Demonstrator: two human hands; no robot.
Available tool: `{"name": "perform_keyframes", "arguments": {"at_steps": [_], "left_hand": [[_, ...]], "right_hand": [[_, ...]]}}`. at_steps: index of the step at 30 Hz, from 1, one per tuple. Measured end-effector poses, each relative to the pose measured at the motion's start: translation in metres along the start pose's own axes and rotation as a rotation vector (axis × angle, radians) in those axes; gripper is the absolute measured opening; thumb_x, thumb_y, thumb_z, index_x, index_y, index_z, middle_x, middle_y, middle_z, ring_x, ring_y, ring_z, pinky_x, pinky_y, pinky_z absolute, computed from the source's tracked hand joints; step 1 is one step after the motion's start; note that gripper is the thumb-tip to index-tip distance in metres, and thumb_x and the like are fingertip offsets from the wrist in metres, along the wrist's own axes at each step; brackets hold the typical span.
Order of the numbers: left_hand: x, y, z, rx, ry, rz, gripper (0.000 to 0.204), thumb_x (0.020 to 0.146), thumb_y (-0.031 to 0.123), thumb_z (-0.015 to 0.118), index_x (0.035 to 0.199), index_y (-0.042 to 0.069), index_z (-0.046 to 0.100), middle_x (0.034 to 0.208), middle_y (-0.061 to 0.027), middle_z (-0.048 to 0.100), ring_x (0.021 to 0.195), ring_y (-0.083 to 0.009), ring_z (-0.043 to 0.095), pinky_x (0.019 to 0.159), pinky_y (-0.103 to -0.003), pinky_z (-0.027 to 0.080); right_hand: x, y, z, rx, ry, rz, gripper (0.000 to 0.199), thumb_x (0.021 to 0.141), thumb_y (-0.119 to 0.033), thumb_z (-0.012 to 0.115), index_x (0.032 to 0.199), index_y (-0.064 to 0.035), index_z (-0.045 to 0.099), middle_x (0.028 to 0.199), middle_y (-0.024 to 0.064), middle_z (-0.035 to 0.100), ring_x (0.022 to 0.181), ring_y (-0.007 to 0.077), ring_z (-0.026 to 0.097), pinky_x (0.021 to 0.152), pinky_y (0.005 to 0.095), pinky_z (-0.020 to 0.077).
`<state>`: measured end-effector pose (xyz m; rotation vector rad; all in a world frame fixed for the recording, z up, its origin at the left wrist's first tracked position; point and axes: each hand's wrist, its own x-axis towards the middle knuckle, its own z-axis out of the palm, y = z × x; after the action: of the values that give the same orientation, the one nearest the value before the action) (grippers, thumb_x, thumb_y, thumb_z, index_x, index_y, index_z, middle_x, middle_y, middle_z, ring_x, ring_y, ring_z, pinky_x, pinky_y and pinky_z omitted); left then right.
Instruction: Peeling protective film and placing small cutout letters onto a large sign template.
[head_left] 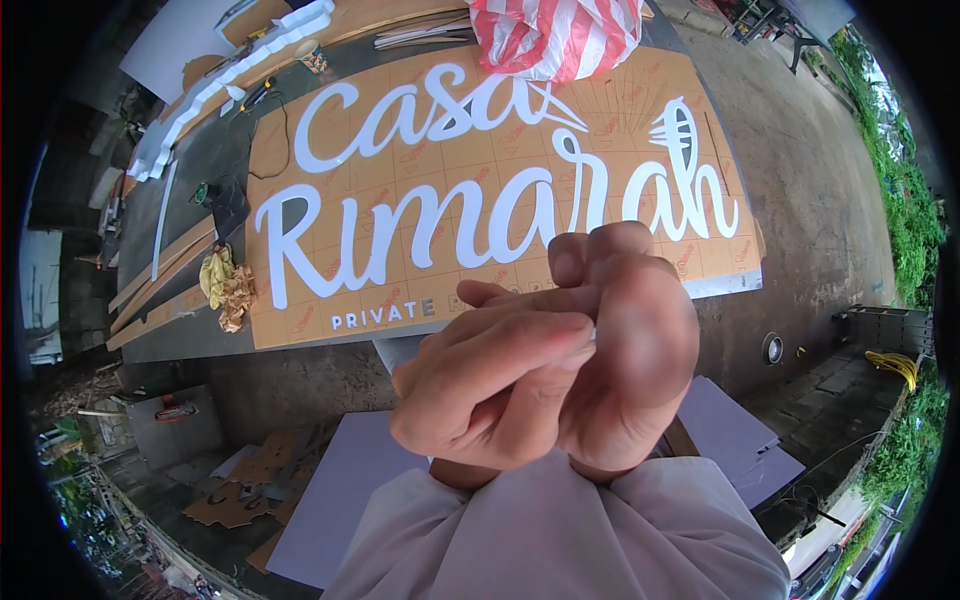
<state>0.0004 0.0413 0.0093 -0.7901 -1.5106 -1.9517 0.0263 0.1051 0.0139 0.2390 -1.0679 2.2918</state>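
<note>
Close to the camera, my left hand point(490, 385) and my right hand point(640, 345) meet in front of my chest. The left fingers are curled, thumb and forefinger pinched beside the right hand. My right hand is closed too, its fingers folded inward. A tiny whitish bit shows between the fingertips, too small to name. Beyond them lies a sign panel point(400, 205) covered in brown masking paper, with large white script lettering point(365, 262). A row of small letters point(378, 316) runs below, partly hidden by my hands.
A red-and-white striped plastic bag point(560, 35) sits on the panel's far edge. Crumpled paper point(228, 285), wooden strips point(165, 285), a patterned cup point(311, 57) and white foam point(215, 90) lie to the left. White sheets point(345, 500) and brown offcuts point(250, 485) are on the ground.
</note>
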Motion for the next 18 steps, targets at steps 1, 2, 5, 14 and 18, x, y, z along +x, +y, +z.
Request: {"name": "perform_keyframes", "arguments": {"at_steps": [1,2,5,14,18], "left_hand": [[0.0002,-0.0004,-0.0005,0.005,-0.015,0.020,0.016,0.082,0.008,0.056,0.091,-0.003,0.049,0.064,-0.0102,0.058,0.059,-0.0096,0.053,0.070,-0.020,0.043],[0.0008,0.0004,-0.0013,0.005,-0.016,0.020,0.016,0.082,0.008,0.056,0.091,-0.003,0.049,0.064,-0.0102,0.058,0.059,-0.0096,0.053,0.070,-0.020,0.043],[0.0009,0.0028,-0.0030,0.014,-0.045,-0.002,0.016,0.083,0.008,0.056,0.092,-0.002,0.049,0.065,-0.0097,0.059,0.062,-0.0094,0.054,0.074,-0.021,0.042],[0.0022,0.0004,0.0028,-0.095,0.106,0.013,0.012,0.074,-0.006,0.061,0.085,-0.003,0.056,0.073,-0.0180,0.064,0.067,-0.0204,0.065,0.060,-0.022,0.050],[0.0005,0.0035,-0.0030,0.044,-0.032,-0.038,0.013,0.082,0.007,0.055,0.091,-0.001,0.050,0.064,-0.0065,0.057,0.061,-0.0087,0.053,0.080,-0.024,0.041]], "right_hand": [[-0.0002,0.0004,-0.0011,-0.008,-0.018,-0.003,0.016,0.078,-0.004,0.051,0.092,0.0043,0.054,0.095,0.0120,0.045,0.085,0.0160,0.045,0.078,0.0288,0.0385],[-0.0002,0.0008,-0.0008,-0.007,-0.018,-0.004,0.016,0.078,-0.004,0.051,0.092,0.0043,0.054,0.095,0.0120,0.045,0.085,0.0160,0.045,0.078,0.0288,0.0385],[-0.0004,0.0029,0.0010,0.020,-0.004,-0.018,0.016,0.079,-0.003,0.051,0.092,0.0044,0.054,0.095,0.0118,0.045,0.085,0.0160,0.046,0.078,0.0290,0.0393],[0.0021,0.0019,-0.0036,-0.011,-0.042,-0.004,0.016,0.078,-0.002,0.053,0.092,0.0056,0.056,0.094,0.0124,0.046,0.085,0.0174,0.047,0.078,0.0300,0.0401],[0.0042,0.0033,-0.0026,0.050,-0.037,-0.022,0.016,0.077,0.000,0.053,0.091,0.0060,0.056,0.094,0.0125,0.046,0.084,0.0174,0.048,0.077,0.0292,0.0404]]}}
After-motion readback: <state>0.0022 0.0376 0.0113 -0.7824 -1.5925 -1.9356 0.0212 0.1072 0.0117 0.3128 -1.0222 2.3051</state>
